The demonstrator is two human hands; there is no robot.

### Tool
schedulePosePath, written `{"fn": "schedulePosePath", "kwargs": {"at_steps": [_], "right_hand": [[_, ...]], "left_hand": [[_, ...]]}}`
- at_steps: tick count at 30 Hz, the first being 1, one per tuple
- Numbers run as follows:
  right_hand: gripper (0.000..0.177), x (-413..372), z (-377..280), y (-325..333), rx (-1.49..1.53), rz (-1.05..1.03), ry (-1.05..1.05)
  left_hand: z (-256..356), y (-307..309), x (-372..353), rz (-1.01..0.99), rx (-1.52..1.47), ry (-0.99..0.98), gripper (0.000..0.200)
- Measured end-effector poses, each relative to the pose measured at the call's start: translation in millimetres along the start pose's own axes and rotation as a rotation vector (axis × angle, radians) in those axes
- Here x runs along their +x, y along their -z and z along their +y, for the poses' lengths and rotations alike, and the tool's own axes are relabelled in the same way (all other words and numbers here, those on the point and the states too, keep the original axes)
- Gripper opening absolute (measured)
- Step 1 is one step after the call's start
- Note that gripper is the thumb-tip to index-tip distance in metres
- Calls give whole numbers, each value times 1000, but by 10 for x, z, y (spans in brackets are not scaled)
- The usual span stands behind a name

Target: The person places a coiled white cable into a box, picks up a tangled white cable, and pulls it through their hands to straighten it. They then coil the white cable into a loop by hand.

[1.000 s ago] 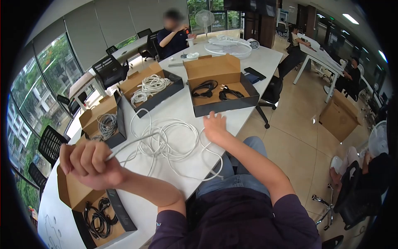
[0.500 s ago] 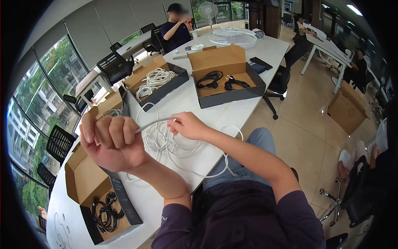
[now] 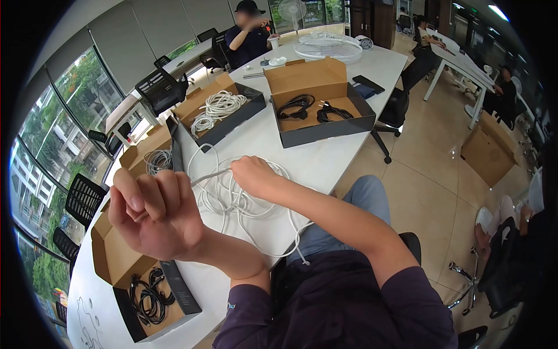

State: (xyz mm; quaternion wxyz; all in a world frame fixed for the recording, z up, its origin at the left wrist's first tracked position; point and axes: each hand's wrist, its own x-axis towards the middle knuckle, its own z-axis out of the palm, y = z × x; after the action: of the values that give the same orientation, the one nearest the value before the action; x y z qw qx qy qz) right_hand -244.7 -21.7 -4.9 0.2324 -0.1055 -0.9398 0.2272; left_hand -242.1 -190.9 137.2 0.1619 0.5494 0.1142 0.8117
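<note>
A white cable (image 3: 210, 175) stretches between my two hands above the table. My left hand (image 3: 156, 214) is raised with its palm toward me, fingers curled round one part of the cable. To its right, my right hand (image 3: 254, 175) is closed over another part of it. Below them, the rest of the cable lies in loose, tangled loops (image 3: 244, 205) on the white table (image 3: 232, 302). One loose end (image 3: 306, 262) hangs past the table edge, near my lap. My curled fingers hide the cable inside each grip.
Open boxes stand around the loops: one with white cables (image 3: 218, 107), two with black cables (image 3: 150, 299) (image 3: 332, 113), and one with a grey coil (image 3: 158, 161). Fan guards (image 3: 328, 49) lie at the far end. A person (image 3: 247, 38) sits across the table.
My right hand has shifted slightly left and closed more fully over the cable. The hanging loose end has swung left and down. My left hand keeps its grip.
</note>
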Motion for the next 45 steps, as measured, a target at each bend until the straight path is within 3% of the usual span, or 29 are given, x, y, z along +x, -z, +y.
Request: {"fn": "schedulePosePath", "kwargs": {"at_steps": [10,14,17,19,23,25,27,28,31,33,37,40,42,45], "right_hand": [[18,145,191,-302,98,-44,-62],[23,139,186,-448,507,38,-135],[24,156,181,-507,859,43,-149],[23,184,178,-443,1010,106,-91],[19,125,362,406,1138,202,-158],[22,-5,473,968,932,353,6],[16,-267,388,1557,909,524,-32],[13,-417,411,1794,772,588,-36],[26,-856,908,2288,298,955,-43],[23,-1221,1359,2529,363,1072,-203],[25,-2165,2354,2907,518,1271,-548],[19,-3022,3029,3072,737,1396,-649],[13,-3670,3534,3167,800,1401,-691],[7,-4416,3855,3190,913,1570,-812]], "left_hand": [[49,136,79,86,-50,70,26],[41,158,85,70,-54,76,25],[59,123,68,182,-72,31,32],[134,161,42,75,-130,-2,31],[267,230,-11,69,-94,-123,28],[265,235,26,103,-137,-116,23],[191,211,99,198,-248,-116,20],[180,296,126,168,-367,-48,15],[141,638,214,310,-780,78,12],[105,1153,236,517,-917,96,9],[-139,1950,254,887,-769,-92,14],[-386,2318,308,855,-850,127,24],[-531,2403,450,929,-789,143,28],[-606,2528,683,1002,-708,232,30]]}}
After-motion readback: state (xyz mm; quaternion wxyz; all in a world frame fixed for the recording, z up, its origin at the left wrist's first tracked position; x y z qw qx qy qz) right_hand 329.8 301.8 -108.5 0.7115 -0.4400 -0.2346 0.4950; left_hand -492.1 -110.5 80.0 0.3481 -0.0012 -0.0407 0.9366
